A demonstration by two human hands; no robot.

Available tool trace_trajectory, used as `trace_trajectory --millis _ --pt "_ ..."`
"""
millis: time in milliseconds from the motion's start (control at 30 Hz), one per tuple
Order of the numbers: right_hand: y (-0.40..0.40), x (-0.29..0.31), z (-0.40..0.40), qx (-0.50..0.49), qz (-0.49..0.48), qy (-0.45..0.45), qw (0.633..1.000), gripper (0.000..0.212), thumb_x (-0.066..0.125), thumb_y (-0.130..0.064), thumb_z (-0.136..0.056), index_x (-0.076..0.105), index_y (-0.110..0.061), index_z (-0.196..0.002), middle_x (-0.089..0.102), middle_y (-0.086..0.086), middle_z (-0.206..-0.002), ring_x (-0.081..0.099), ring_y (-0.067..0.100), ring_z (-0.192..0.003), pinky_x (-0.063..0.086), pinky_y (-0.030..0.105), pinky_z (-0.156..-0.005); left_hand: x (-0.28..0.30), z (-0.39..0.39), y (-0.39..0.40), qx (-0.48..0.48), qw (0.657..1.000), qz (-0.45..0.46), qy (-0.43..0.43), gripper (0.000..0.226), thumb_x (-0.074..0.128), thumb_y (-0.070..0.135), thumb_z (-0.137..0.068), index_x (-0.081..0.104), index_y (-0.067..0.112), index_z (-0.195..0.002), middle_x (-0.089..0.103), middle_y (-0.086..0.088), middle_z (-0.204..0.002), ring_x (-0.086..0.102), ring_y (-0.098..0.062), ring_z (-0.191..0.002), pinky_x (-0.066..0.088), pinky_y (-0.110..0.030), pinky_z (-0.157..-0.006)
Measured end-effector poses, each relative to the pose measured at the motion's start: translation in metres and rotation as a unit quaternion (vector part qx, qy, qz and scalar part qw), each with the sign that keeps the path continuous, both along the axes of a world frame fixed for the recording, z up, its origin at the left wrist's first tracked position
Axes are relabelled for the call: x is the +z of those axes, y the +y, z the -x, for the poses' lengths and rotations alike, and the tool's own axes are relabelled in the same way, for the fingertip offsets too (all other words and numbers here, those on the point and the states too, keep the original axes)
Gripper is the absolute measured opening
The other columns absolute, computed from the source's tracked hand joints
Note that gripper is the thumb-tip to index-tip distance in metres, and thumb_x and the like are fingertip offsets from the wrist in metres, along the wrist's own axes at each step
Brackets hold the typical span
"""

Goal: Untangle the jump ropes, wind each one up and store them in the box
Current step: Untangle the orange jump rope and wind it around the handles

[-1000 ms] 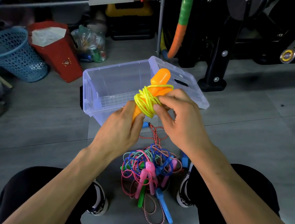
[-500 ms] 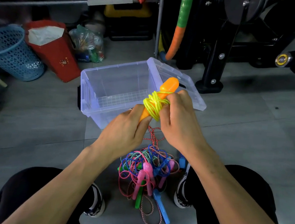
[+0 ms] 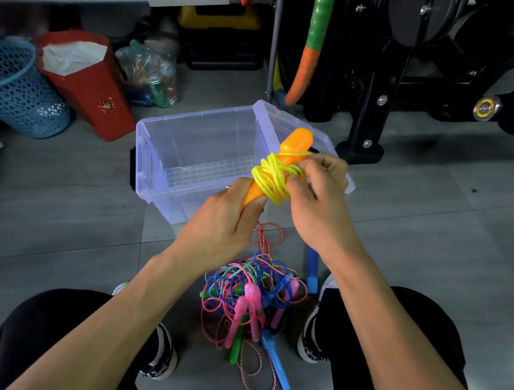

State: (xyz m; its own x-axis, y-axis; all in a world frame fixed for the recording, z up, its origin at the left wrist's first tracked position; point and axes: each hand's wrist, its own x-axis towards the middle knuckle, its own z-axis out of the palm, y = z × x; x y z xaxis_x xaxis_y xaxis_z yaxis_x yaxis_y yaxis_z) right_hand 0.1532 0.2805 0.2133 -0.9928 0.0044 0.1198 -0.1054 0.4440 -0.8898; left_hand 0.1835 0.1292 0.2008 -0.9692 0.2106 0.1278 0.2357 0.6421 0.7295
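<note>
Two hands hold one wound rope above the box point(image 3: 197, 143). The left hand point(image 3: 225, 220) has its fingers curled round the lower end of the orange handles point(image 3: 295, 143), thumb against the plastic. Just beyond those fingers, yellow cord point(image 3: 270, 177) is wrapped in loops round the handles. The right hand point(image 3: 319, 202) pinches the cord at the coil's right side, fingertips point(image 3: 301, 172) bent onto the strands. Below both wrists, on the floor point(image 3: 54, 220) between the shoes, lies the tangle point(image 3: 254, 294) of pink, blue and green ropes.
</note>
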Motion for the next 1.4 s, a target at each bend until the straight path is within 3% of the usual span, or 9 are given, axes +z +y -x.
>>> trace_trajectory --millis 133,333,467,600,767,833,1033,1167,1400 --pt "-0.001 -0.005 -0.007 0.060 -0.128 0.070 0.988 0.029 0.048 -0.019 -0.089 0.064 -0.013 -0.113 0.036 0.003 -0.121 0.033 0.022 -0.117 0.029 0.024 -0.101 0.009 0.000 -0.005 0.085 0.976 -0.152 -0.132 0.027 0.049 0.043 -0.086 0.058 0.018 -0.091 0.061 0.012 -0.072 0.050 -0.011 -0.066 0.043 -0.038 -0.070" --pt "-0.006 -0.004 -0.014 0.073 -0.106 0.061 0.990 0.014 0.064 -0.025 -0.092 0.065 -0.017 -0.103 0.032 -0.003 -0.120 0.028 0.017 -0.122 0.013 -0.003 -0.094 0.008 0.004 -0.004 0.143 0.977 -0.138 -0.080 0.038 0.052 0.059 -0.078 0.066 0.024 -0.086 0.070 -0.008 -0.082 0.065 -0.029 -0.081 0.051 -0.051 -0.078" --pt "-0.009 -0.006 -0.015 0.041 -0.160 0.122 0.979 0.018 0.064 -0.029 -0.088 0.068 -0.017 -0.100 0.037 0.009 -0.128 0.031 0.027 -0.122 0.023 0.021 -0.100 0.006 0.008 -0.006 0.152 0.981 -0.101 -0.071 0.033 0.049 0.050 -0.077 0.066 0.024 -0.088 0.071 -0.003 -0.082 0.067 -0.024 -0.082 0.053 -0.050 -0.077" --pt "-0.007 -0.001 -0.013 0.016 -0.198 0.161 0.967 0.017 0.058 -0.026 -0.087 0.069 -0.018 -0.096 0.038 0.008 -0.112 0.034 0.023 -0.101 0.034 0.033 -0.091 0.009 0.008 -0.005 0.140 0.988 -0.052 -0.041 0.035 0.044 0.051 -0.078 0.061 0.022 -0.090 0.066 0.000 -0.074 0.062 -0.023 -0.074 0.052 -0.047 -0.070" --pt "-0.005 0.006 -0.014 0.054 -0.077 0.036 0.995 0.008 0.062 -0.017 -0.092 0.067 -0.023 -0.092 0.030 -0.008 -0.113 0.030 0.012 -0.115 0.017 -0.004 -0.089 0.012 0.003 -0.004 0.137 0.991 -0.002 -0.006 0.042 0.037 0.052 -0.079 0.057 0.021 -0.100 0.062 0.002 -0.069 0.057 -0.025 -0.068 0.050 -0.044 -0.066" --pt "-0.006 0.010 -0.014 0.060 -0.028 -0.017 0.998 0.018 0.062 -0.016 -0.093 0.063 -0.033 -0.085 0.031 -0.013 -0.110 0.033 0.013 -0.120 0.019 -0.007 -0.087 0.013 0.002 -0.003 0.139 0.990 0.026 0.015 0.047 0.036 0.052 -0.079 0.055 0.022 -0.109 0.064 0.003 -0.073 0.060 -0.027 -0.072 0.049 -0.042 -0.066" --pt "-0.011 0.011 -0.013 0.081 0.051 -0.090 0.991 0.019 0.060 -0.019 -0.095 0.067 -0.033 -0.084 0.037 -0.003 -0.130 0.035 0.014 -0.132 0.031 0.021 -0.104 0.017 0.001 -0.007 0.137 0.984 0.082 0.074 0.056 0.033 0.053 -0.078 0.054 0.024 -0.121 0.066 0.004 -0.082 0.062 -0.028 -0.079 0.049 -0.038 -0.066" --pt "-0.012 0.008 -0.015 0.076 0.084 -0.052 0.992 0.014 0.056 -0.029 -0.092 0.066 -0.036 -0.085 0.042 -0.004 -0.120 0.045 0.018 -0.122 0.040 0.036 -0.107 0.019 0.004 -0.012 0.110 0.993 0.000 0.045 0.051 0.036 0.052 -0.079 0.055 0.026 -0.119 0.065 0.005 -0.076 0.061 -0.025 -0.073 0.051 -0.044 -0.068" --pt "-0.014 0.006 -0.017 0.087 0.091 -0.079 0.989 0.021 0.055 -0.022 -0.097 0.066 -0.039 -0.092 0.045 -0.003 -0.120 0.047 0.015 -0.121 0.039 0.036 -0.109 0.016 0.004 -0.016 0.085 0.995 -0.046 0.028 0.036 0.044 0.048 -0.083 0.052 0.037 -0.116 0.066 0.006 -0.081 0.062 -0.019 -0.075 0.052 -0.044 -0.070"
